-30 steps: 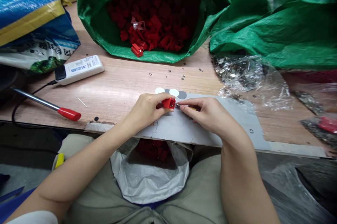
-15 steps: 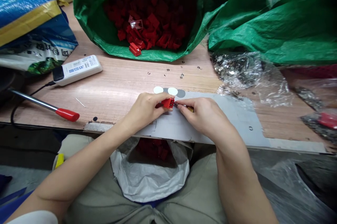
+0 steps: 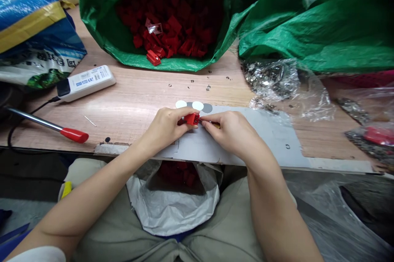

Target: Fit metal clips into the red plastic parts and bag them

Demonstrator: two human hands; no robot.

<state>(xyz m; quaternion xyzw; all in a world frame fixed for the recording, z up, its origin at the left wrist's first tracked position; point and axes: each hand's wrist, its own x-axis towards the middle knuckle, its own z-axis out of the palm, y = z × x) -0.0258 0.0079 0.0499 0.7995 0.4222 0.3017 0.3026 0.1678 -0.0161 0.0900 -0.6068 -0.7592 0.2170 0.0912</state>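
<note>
My left hand (image 3: 164, 128) pinches a small red plastic housing (image 3: 193, 119) between thumb and fingers, just above the grey sheet (image 3: 200, 147). The housing's open end faces right and shows something dark inside. My right hand (image 3: 232, 130) is closed on a thin tool with a yellowish handle (image 3: 216, 125), its tip at the housing's open end. Fingers cover most of this tool, so its exact kind is unclear. White and grey discs (image 3: 197, 106) lie right behind my left fingers.
A green sack (image 3: 184, 64) of red plastic parts lies open at the back. Clear bags of small metal pieces (image 3: 273, 79) sit to the right. At left are a white device (image 3: 89, 83) and a red-tipped lever (image 3: 74, 134). A whitish bag (image 3: 178, 212) hangs at my lap.
The whole view has shifted slightly, so things appear a little further left. Both hands keep their hold, and the tool's tip stays at the red housing.
</note>
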